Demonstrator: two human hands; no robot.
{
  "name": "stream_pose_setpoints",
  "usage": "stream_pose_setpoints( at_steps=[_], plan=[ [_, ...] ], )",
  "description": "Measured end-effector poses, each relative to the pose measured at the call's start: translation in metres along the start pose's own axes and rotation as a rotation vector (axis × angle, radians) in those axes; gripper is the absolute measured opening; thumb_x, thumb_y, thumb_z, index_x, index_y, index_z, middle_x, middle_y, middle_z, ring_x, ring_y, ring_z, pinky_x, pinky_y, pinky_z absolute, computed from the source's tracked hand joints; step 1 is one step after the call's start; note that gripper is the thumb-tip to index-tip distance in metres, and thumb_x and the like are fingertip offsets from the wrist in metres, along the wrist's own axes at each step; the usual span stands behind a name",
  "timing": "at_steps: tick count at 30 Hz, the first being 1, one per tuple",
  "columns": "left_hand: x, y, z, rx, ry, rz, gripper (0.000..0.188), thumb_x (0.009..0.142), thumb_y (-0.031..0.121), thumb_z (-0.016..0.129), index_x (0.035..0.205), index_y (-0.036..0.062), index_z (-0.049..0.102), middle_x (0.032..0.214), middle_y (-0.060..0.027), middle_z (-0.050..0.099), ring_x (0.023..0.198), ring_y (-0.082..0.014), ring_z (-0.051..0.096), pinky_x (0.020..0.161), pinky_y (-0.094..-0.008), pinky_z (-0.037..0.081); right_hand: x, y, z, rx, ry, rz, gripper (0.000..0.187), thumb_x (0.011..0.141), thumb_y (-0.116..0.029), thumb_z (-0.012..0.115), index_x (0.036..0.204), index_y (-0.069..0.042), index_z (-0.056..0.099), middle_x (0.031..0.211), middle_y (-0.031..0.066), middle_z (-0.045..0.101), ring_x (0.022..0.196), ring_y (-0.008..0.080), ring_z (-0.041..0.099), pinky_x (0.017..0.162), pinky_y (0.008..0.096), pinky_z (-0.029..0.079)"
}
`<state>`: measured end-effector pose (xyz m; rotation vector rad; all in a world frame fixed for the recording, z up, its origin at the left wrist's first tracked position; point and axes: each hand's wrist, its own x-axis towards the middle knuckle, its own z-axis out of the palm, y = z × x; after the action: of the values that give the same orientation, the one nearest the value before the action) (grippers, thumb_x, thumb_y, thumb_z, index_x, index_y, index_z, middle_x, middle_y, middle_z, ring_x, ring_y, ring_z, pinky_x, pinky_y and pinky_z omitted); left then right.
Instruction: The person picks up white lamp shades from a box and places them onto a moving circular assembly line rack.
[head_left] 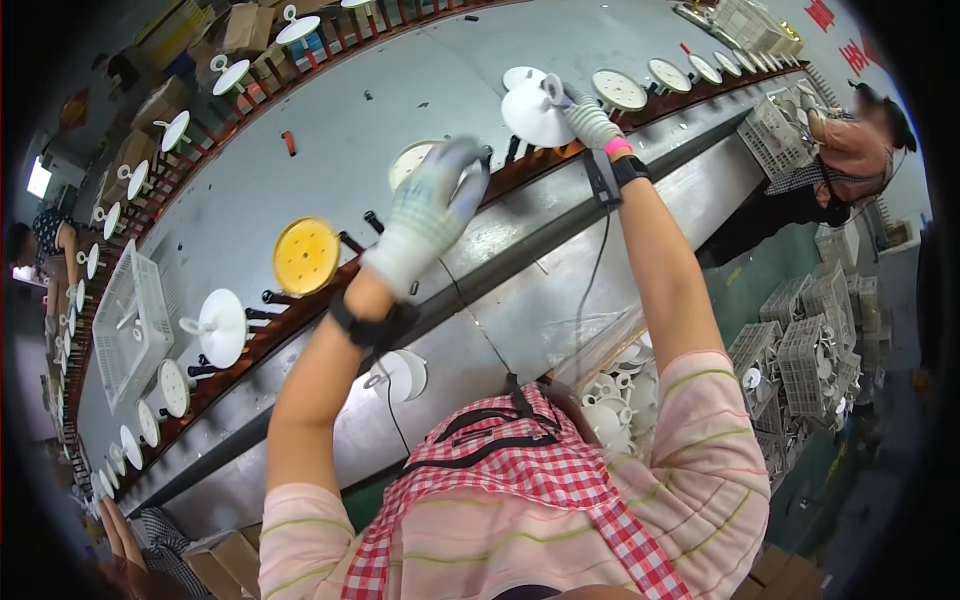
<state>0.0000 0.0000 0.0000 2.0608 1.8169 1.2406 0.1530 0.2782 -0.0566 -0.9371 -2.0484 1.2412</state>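
Note:
My right hand (pixel 593 122), in a striped knit glove with a pink band at the wrist, pinches the ring handle of a white plastic disc (pixel 535 115). That disc is tilted above the brown conveyor rail, overlapping another white disc (pixel 522 76) behind it. My left hand (pixel 428 205), also gloved, is over the rail and smeared by motion. Just beyond it a cream disc with holes (pixel 408 165) is partly hidden by the fingers. Left of that hand a yellow disc with holes (pixel 306 256) sits on the rail, beside black-tipped pegs.
A ringed white piece (pixel 402 376) lies on the metal ledge before me. White parts (pixel 612 410) fill a bin by my right side. A white crate (pixel 130 325) stands at left. Co-workers, one in an orange top (pixel 858 150), are along the line. Cables trail from both wrists.

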Motion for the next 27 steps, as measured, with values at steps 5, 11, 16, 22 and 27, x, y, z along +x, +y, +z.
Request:
stream_pose_setpoints(
  at_steps=[5,11,16,22,27],
  plan=[
    [0.092,-0.032,0.041,0.087,-0.035,-0.394,0.045,0.086,0.036,0.044,0.115,0.0037,0.054,0.122,-0.022,0.049,0.114,-0.0362,0.047,0.097,-0.0382,0.036,0.008,-0.027,0.045,-0.57,-0.191,-0.313,0.027,0.085,-0.026,0.051,0.104,-0.008,0.058,0.097,0.0191,0.061,0.085,0.0263,0.06,0.074,0.0341,0.046],
    [0.115,-0.056,0.058,0.424,-0.327,-0.777,0.048,0.084,0.04,0.044,0.115,0.005,0.056,0.119,-0.0229,0.052,0.112,-0.0378,0.048,0.094,-0.0387,0.039,0.024,-0.019,0.087,-0.773,-0.16,-0.545,0.034,0.07,-0.034,0.064,0.087,-0.005,0.06,0.09,0.0194,0.062,0.084,0.0371,0.059,0.071,0.0408,0.048],
    [0.096,-0.059,0.023,0.619,-0.353,-0.487,0.04,0.084,0.033,0.048,0.099,0.0004,0.063,0.104,-0.0212,0.06,0.098,-0.0358,0.058,0.087,-0.0385,0.046,0.012,-0.089,0.099,-0.932,-0.409,-0.167,0.042,0.082,-0.041,0.045,0.101,-0.009,0.063,0.102,0.0186,0.061,0.097,0.0374,0.057,0.084,0.0421,0.044],
    [0.062,-0.1,0.021,0.563,-0.166,-0.631,0.037,0.084,0.03,0.046,0.1,0.0019,0.063,0.103,-0.022,0.06,0.095,-0.0363,0.058,0.083,-0.0407,0.047,-0.044,-0.106,0.122,-0.659,-0.106,-0.04,0.041,0.083,-0.036,0.046,0.11,-0.008,0.058,0.111,0.0169,0.058,0.102,0.0346,0.055,0.087,0.0419,0.043],
    [0.034,-0.085,-0.008,0.66,-0.275,-0.382,0.034,0.081,0.029,0.046,0.089,0.0015,0.066,0.094,-0.0266,0.06,0.087,-0.0365,0.06,0.078,-0.0448,0.046,-0.168,-0.07,0.073,-0.09,-0.26,-0.629,0.047,0.087,-0.036,0.048,0.122,-0.005,0.048,0.121,0.016,0.052,0.11,0.03,0.049,0.096,0.0337,0.037]
  ],
)
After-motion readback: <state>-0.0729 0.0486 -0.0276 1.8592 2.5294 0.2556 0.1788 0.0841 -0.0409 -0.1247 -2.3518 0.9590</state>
